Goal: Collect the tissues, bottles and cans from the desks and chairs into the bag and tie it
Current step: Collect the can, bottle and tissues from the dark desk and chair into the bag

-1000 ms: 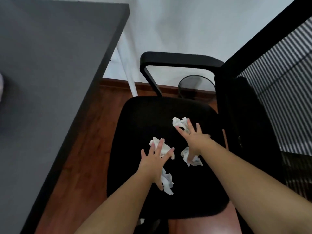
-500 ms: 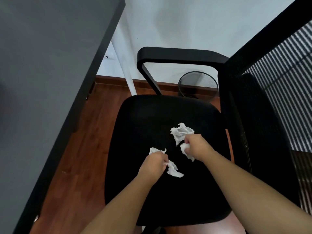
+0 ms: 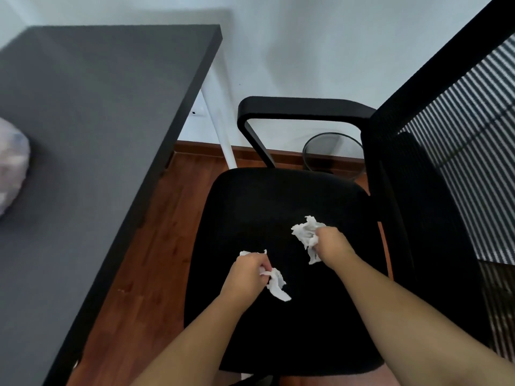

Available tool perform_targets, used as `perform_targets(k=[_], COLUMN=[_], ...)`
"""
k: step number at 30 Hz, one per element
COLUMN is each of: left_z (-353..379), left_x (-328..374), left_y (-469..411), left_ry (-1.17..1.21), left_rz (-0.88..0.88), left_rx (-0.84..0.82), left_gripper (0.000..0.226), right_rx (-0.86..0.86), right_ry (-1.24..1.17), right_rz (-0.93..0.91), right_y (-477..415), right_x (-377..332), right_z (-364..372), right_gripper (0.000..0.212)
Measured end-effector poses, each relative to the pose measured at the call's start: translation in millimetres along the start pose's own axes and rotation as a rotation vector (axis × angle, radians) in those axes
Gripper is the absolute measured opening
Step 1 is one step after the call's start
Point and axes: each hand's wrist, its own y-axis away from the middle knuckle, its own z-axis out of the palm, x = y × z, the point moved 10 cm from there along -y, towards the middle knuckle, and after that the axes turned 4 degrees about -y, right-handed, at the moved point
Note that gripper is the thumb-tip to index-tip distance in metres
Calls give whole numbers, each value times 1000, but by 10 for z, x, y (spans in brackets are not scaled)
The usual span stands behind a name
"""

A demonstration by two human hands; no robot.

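Over the black seat of an office chair [image 3: 250,207], my left hand [image 3: 248,271] is closed around crumpled white tissues [image 3: 276,284] that hang out to its right. My right hand [image 3: 331,243] grips another bunch of white tissues [image 3: 306,232] that stick out to its left. Both hands hover just above the seat, a short gap apart. No loose tissue shows on the seat. A pale filled plastic bag [image 3: 11,165] lies on the dark grey desk [image 3: 97,121] at the far left edge.
The chair's black armrest [image 3: 301,107] arches behind the seat, and its mesh backrest [image 3: 459,135] rises on the right. A black mesh waste bin [image 3: 331,151] stands on the wooden floor by the white wall. A white desk leg [image 3: 220,129] stands between desk and chair.
Both hands went from spread open over the loose tissues to closed around them, then lifted slightly. The view tilted back, bringing the desk top and the bag into sight.
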Motion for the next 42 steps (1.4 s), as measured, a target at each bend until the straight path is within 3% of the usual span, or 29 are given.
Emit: perform_targets(k=[5,12,14,17,20,24,29,36,42], left_z=[-328,-1598,-2004,-2559,-3047,-3677,-4422,-5304,-5867], left_x=[160,1007,1197,1411,1465,1313,660,-792,-1566], left_y=[237,945,1270,1782,2242,2793,3337,3671,3330], left_ry=[-8,-43,-35,-33,-36,-47,17,136,53], left_rz=[-37,3,5,30,48,33,-54,-277,-349], left_rx=[54,281,378,488,599,728,870,1041,1051], left_gripper=[15,17,16,15,16,14,15,20,14], right_rx=[152,357,377,481,541,454,321,228,64], right_ry=[240,283,166,-201,-366,-360,-294,-288,-283], right_rz=[-210,-514,-605,-736,-830,-997,-1129,-1305,-1340], right_y=[527,1998,2535,3254,3869,4514,5050,5392,5299], right_x=[-229,-750,-904,-1091,-1326,-1904,-2848,-4474,-5505], right_z=[-385,-1532,-1815,-2264,-2461,-2325,-1797,-768,-51], right_gripper=[21,6,16,7,7,13,67,59,52])
